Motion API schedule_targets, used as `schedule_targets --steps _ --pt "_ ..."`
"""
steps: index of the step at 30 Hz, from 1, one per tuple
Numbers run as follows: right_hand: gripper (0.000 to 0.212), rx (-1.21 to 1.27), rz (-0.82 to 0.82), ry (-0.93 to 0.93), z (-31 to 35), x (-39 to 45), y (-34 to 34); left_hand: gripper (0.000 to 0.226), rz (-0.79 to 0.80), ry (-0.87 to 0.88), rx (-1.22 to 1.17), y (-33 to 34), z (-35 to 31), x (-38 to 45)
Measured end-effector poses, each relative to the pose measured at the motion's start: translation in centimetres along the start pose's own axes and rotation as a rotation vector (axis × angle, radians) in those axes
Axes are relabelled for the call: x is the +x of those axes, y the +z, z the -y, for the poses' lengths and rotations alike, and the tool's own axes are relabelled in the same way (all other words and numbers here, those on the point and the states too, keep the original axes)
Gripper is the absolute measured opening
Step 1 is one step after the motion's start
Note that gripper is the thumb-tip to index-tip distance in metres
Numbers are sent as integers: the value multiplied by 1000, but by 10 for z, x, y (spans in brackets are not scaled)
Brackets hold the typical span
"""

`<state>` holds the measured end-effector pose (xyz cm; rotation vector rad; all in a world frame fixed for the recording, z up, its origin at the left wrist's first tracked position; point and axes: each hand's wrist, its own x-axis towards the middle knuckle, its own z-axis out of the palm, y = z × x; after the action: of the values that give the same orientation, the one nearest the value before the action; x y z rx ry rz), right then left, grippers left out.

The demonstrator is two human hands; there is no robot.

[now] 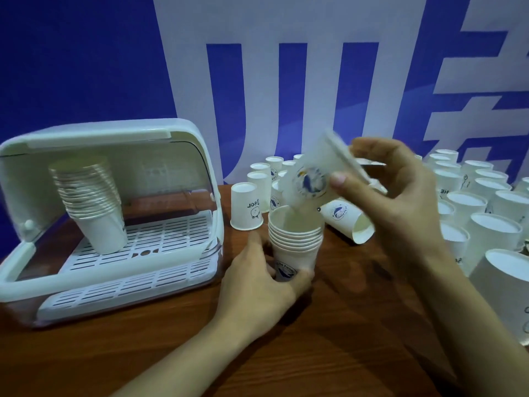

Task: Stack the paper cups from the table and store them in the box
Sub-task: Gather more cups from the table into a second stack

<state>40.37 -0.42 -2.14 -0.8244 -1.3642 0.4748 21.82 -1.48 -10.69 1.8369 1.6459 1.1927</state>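
Note:
My left hand point(257, 285) grips the base of an upright stack of several white paper cups point(296, 239) on the wooden table. My right hand point(400, 193) pinches a single paper cup point(310, 179) with a blue round logo, tilted bottom-down, its base just entering the stack's top rim. The white storage box point(114, 285) stands open at the left, lid raised, with a tall stack of cups point(91, 202) on its slotted tray.
Many loose cups stand upside down at the back point(259, 179) and on the right point(495, 233). One cup point(347, 222) lies on its side behind the stack. Another inverted cup point(246, 206) stands just left of it. A blue and white banner hangs behind.

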Motion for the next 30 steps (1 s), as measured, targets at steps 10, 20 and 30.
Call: schedule_targets --steps 10,20,30 --pt "61 -256 119 -69 -9 -4 8 72 16 7 -20 1 -1 -2" --pt "68 -361 255 14 -28 -7 14 67 -26 15 6 6 1 5" --pt "60 -664 322 -63 -38 -11 14 72 8 -13 -57 4 1 3"
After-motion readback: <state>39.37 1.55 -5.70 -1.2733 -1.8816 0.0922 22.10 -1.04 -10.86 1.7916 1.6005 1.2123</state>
